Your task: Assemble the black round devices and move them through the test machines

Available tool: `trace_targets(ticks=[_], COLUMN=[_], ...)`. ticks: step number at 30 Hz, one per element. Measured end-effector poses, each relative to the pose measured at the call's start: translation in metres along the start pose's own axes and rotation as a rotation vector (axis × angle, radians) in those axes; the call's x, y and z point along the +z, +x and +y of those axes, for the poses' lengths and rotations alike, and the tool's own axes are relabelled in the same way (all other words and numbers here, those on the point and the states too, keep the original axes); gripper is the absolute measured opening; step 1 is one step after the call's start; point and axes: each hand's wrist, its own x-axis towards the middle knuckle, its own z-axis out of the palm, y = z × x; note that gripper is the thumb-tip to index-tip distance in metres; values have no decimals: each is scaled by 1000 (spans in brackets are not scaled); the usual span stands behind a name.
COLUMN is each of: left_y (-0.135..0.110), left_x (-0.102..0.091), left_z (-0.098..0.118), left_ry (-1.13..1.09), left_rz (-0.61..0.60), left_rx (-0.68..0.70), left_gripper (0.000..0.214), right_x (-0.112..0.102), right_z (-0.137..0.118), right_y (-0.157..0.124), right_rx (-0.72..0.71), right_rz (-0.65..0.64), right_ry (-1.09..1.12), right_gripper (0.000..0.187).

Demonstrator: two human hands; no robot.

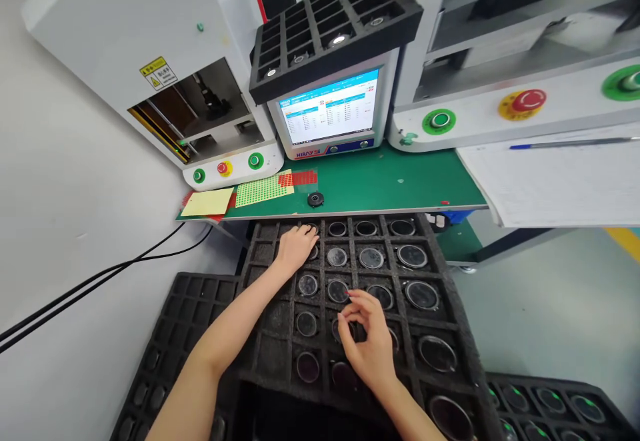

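Observation:
A black foam tray (453,308) with square cells lies in front of me, most cells holding a round disc part (421,294). My left hand (296,247) reaches to the tray's far left cells, fingers curled down over a disc there. Whether it grips that disc is hidden. My right hand (367,340) hovers over the tray's middle, thumb and fingers bent and loosely apart, just above a disc (338,290). Nothing shows between its fingers.
A green bench (390,184) holds one loose black disc (315,198), sticker sheets (263,190), a monitor (330,109) with another tray (335,24) on top, and machines with buttons. More trays lie at lower left (170,348) and lower right (550,404). Paper with a pen (570,142) sits right.

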Motion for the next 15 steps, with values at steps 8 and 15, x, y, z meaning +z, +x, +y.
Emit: trace_targets(ticks=[8, 15], left_y=[56, 100], left_x=[-37, -35], left_z=[2, 3], left_ry=[46, 94], left_rz=[116, -79], left_rx=[-20, 27], left_gripper=[34, 32], right_x=[1, -2], right_z=[0, 6], right_y=[2, 4], right_rx=[-7, 34], right_rz=[14, -10], right_ry=[-16, -6], right_gripper=[29, 31])
